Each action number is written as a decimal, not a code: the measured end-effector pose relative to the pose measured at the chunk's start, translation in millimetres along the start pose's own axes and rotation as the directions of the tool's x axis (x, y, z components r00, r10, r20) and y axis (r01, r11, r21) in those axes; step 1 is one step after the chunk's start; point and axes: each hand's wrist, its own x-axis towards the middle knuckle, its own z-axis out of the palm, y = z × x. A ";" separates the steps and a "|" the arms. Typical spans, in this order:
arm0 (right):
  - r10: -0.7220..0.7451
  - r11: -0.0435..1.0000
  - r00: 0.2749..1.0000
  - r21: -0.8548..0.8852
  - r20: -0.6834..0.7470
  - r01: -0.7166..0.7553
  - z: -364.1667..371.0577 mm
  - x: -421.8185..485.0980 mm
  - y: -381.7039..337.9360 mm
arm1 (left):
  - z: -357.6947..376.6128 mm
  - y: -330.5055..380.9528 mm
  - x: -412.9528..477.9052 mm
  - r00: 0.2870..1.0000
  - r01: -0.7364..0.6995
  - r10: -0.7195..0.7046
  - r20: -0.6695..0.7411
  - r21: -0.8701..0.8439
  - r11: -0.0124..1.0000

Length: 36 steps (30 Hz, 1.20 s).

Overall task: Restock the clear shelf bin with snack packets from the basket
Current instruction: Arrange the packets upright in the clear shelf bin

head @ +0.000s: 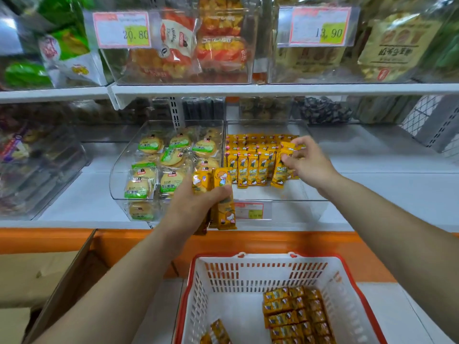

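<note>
While the left hand point(191, 207) stands just in front of the near left corner of the clear shelf bin point(310, 207), its grip is clenched round a bundle of yellow snack packets point(224, 209), held upright with the cartoon print facing out. The right hand point(308, 162) reaches over the right side of that bin, its grip pinching a single packet point(288, 147) between thumb and fingertips, just above the standing rows of packets point(250, 165) that fill the far and middle part of the bin. The near strip of the bin floor shows bare, and a red-edged price tag point(249, 211) sits on its front wall. Just to the left, touching side by side, a second clear bin point(119, 175) holds round cakes point(171, 155) in green-labelled wrappers. Both bins rest on a white shelf point(397, 194) with an orange front edge. Nearest of all, below the arms, sits the white basket point(248, 271) with a red rim; a stacked block of packets point(295, 316) lies in its right half, and a few loose packets point(219, 331) lie at its near left. A cardboard box point(37, 274) stands open to the left of the basket. On the shelf above, more clear bins carry price cards reading 20.80 point(121, 29) and 13.90 point(320, 26)
</note>
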 end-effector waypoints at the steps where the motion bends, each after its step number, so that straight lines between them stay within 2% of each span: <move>1: 0.011 1.000 1.000 -0.016 0.008 -0.011 4.1 11.5 7.1 | -1.9 -2.6 3.3 1.000 0.000 0.000 0.002 -0.005 1.000; 10: 0.006 0.956 0.999 -0.294 -0.042 -0.018 37.4 80.3 43.2 | -0.6 -19.0 25.1 1.000 0.024 -0.024 0.003 -0.052 0.998; 16: -0.020 0.918 0.994 -0.395 -0.109 -0.025 44.5 83.7 51.6 | 11.0 -23.2 30.4 0.999 0.031 -0.028 0.042 -0.074 0.997; 21: 0.019 0.897 0.997 -0.439 -0.076 -0.051 33.5 68.2 37.5 | 18.2 -20.6 29.8 0.998 0.063 -0.062 0.024 -0.080 0.995; 24: -0.061 0.921 0.997 -0.388 -0.048 0.038 20.1 34.6 17.7 | 20.1 -16.5 25.6 0.996 0.092 -0.090 0.026 -0.095 0.991; 27: -0.068 0.983 0.991 -0.161 0.113 0.086 7.9 -22.4 -1.3 | 23.6 -12.3 17.9 0.992 0.123 -0.120 0.029 -0.105 0.987; 29: -0.047 0.999 0.959 0.017 0.281 0.044 4.0 -65.4 -11.3 | 29.3 -11.0 12.3 0.990 0.139 -0.135 0.038 -0.136 0.981; 31: -0.030 0.988 0.925 0.150 0.378 -0.030 5.3 -100.2 -19.6 | 38.0 -9.8 5.3 0.989 0.144 -0.135 0.063 -0.156 0.977; 33: 0.004 0.970 0.916 0.221 0.400 -0.100 10.3 -118.2 -26.2 | 47.0 -9.1 -0.8 0.991 0.119 -0.107 0.083 -0.145 0.982; 36: 0.012 0.969 0.924 0.223 0.383 -0.105 11.4 -124.5 -31.3 | 55.0 -7.4 -7.4 0.995 0.073 -0.061 0.081 -0.149 0.986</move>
